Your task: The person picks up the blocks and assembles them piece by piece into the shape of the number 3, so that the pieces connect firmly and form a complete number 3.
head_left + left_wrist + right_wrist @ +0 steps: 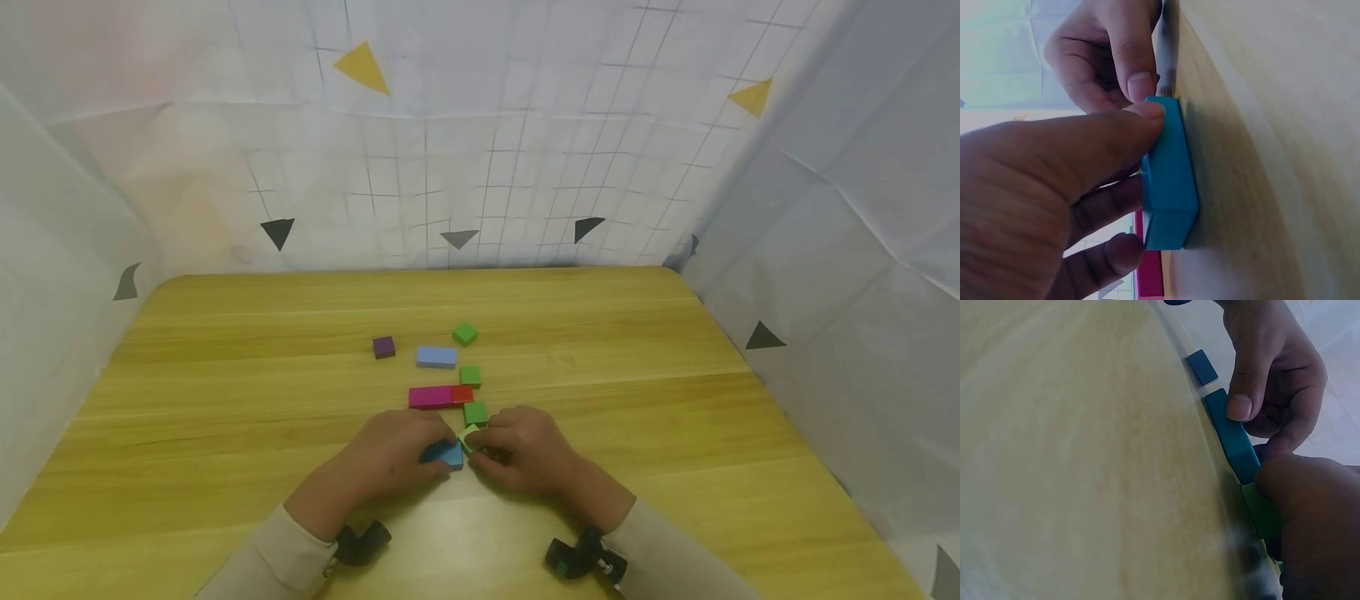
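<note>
Nearest, both wrists come in low over the wood-grain table (225, 375) from either side, angled inward so that the fingertips nearly meet. The left hand (397, 450) grips the blue rectangular block (447, 454) between thumb and fingers, the thumb on its near side; the right hand (525, 446) seems to pinch the lime-green block (468, 432), whose edge appears to meet the blue one's end. With fingers crowded so tightly there, the likeliest trouble is one hand knocking the other's piece askew, or a fingertip caught between the two blocks; uneven pushing could also skew their joint. Just beyond the lime-green block lies a green block (476, 412), close enough that a forward shove might drive it into the red block (462, 393) and the magenta block (430, 397), which sit end to end, and part them. Past these lie a second green block (470, 376), a periwinkle block (437, 357), a dark purple block (384, 347) and the farthest green block (465, 334), likely safe from a small slip.
</note>
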`<move>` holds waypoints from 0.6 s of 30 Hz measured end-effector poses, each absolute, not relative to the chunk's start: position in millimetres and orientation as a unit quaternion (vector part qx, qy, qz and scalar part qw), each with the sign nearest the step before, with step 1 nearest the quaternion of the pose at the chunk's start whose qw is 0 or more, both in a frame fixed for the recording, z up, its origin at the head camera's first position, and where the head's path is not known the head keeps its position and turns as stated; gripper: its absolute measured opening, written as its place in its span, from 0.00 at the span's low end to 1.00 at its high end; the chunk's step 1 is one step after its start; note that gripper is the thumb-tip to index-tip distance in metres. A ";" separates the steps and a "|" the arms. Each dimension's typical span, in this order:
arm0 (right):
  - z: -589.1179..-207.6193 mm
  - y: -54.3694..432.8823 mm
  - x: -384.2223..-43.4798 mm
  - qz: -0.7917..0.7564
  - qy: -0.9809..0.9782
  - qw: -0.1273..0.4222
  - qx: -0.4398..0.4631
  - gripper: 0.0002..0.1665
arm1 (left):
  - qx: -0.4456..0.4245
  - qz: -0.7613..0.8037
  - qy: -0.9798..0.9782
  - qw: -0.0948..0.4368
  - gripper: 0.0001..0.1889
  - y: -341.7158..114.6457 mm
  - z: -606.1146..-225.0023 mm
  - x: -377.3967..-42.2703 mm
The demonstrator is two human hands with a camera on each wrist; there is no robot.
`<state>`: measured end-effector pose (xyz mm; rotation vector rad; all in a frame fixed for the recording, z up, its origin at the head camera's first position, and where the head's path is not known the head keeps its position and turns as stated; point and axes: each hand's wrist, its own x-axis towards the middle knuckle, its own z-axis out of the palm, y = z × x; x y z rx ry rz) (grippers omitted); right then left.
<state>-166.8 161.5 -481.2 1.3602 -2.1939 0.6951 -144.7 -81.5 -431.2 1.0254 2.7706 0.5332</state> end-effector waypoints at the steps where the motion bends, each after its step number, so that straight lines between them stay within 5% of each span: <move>1: -481.4 161.5 -166.8 0.253 -0.798 0.232 0.496 0.10 | 0.341 0.178 0.920 0.069 0.16 -81.5 -431.1 -144.6; 18: -479.7 161.6 -165.4 0.258 -0.798 0.229 0.494 0.10 | 0.344 0.181 0.919 0.064 0.17 -81.5 -432.1 -144.4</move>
